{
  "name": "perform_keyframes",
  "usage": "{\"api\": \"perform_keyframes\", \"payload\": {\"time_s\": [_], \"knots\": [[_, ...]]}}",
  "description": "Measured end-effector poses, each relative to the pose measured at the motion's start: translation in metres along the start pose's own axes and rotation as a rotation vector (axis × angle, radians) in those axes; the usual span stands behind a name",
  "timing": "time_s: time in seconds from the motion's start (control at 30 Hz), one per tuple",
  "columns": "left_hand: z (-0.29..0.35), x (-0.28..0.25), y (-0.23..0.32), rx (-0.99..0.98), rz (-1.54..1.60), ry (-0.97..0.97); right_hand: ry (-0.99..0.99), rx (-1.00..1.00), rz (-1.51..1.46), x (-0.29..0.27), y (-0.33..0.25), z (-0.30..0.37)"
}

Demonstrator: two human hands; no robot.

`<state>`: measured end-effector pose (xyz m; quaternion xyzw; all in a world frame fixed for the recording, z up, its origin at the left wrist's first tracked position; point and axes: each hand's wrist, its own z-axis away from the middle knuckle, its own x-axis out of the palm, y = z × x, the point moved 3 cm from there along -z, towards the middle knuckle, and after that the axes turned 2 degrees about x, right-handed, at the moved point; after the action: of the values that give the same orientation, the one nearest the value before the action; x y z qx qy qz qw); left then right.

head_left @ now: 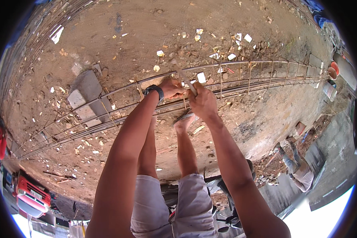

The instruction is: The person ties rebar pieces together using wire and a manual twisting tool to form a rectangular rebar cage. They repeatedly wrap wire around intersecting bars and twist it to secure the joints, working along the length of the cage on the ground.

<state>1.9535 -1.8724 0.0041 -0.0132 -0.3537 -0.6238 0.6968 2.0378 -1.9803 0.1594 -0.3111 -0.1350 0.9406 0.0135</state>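
Observation:
A long reinforcing-steel cage [242,89], made of rods joined by thin stirrups [250,73], stretches across the ground before me. My left hand [170,89], with a dark watch [155,92] on its wrist, reaches into the cage. Its fingers are closed on a stirrup between the upper rod and the lower bundle. Beside it, my right hand [204,102] grips a light-handled, hammer-like tool [184,76]. The tool slants up and left past the upper rod; its far end is blurred. My fingers hide part of the stirrup.
Concrete blocks [94,93] lie under the cage at left, among white rubble pieces. More rods [18,55] lie along the far left. Buckets [333,70] stand near the cage's right end. Another person [299,170] is at lower right; a red vehicle [31,194] is at lower left.

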Motion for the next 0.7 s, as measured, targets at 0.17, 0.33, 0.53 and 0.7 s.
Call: {"api": "perform_keyframes", "payload": {"time_s": [0.17,0.33,0.53,0.7], "knots": [[-0.003,-0.005,-0.010,0.097,0.027,-0.066,0.186,0.205,0.094,0.022,0.073,0.003],[0.005,-0.002,-0.001,0.185,-0.100,-0.031,-0.085,0.497,-0.786,0.104,0.090,0.059],[0.009,0.001,-0.006,0.065,-0.022,0.005,-0.066,0.226,-0.304,0.079,0.065,0.096],[0.015,0.009,-0.019,0.220,-0.210,0.081,-0.541,0.517,-0.563,0.047,0.072,0.106]]}}
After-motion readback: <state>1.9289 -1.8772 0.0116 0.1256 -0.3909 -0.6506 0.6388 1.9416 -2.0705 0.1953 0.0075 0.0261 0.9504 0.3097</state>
